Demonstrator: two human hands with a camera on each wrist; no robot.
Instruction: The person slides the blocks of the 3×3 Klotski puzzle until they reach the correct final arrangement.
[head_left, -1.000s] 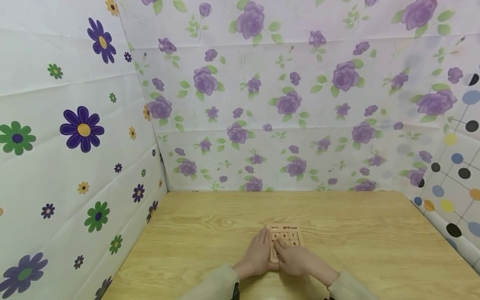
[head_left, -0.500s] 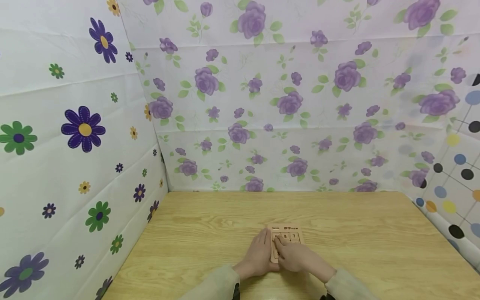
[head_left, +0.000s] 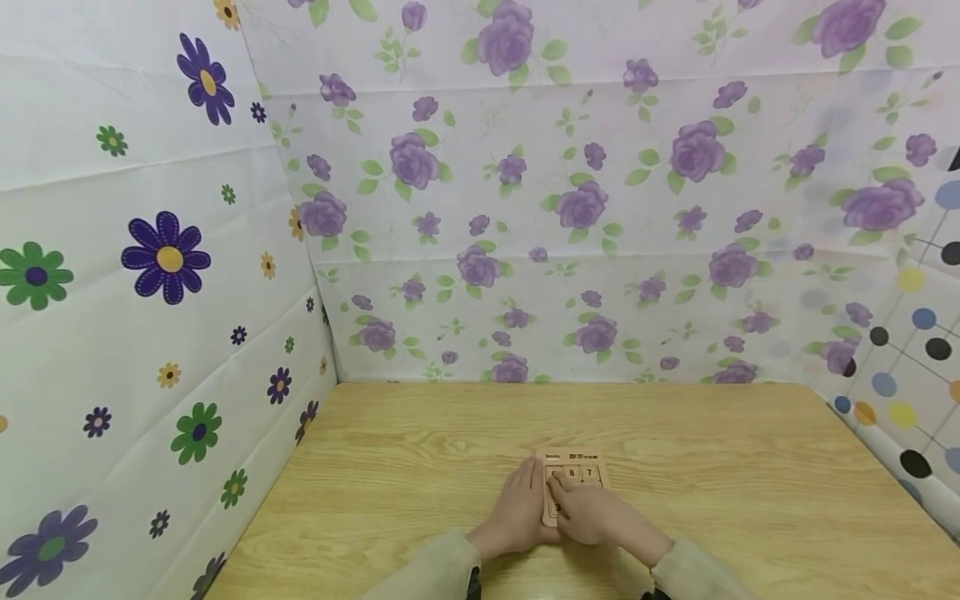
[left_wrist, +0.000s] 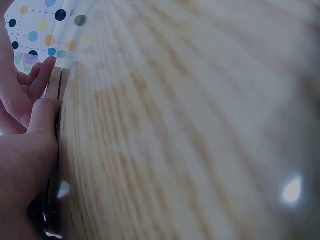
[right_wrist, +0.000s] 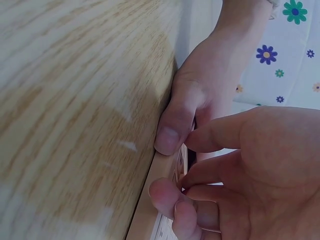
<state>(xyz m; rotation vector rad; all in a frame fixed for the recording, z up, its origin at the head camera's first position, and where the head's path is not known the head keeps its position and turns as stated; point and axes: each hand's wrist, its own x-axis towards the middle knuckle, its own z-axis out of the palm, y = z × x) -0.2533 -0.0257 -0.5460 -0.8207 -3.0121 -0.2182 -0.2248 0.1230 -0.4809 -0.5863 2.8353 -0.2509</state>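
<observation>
On the table (head_left: 405, 467), the left hand (head_left: 517, 508) — straight fingers together — braces the number board (head_left: 561, 457) at left, likely steadying it for the right hand (head_left: 592, 514), half-bent fingers touching tiles (head_left: 572, 472).

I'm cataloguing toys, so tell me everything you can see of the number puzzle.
The number puzzle is a thin, pale board that looks wooden, with dark print, too small to read, along its far edge. Square tiles in a recess bear dark numerals: 8 and 7 show clearly; others are partly or wholly covered. It lies flat on the table. The left hand braces its left side and near edge; the right hand touches the tiles.
</observation>
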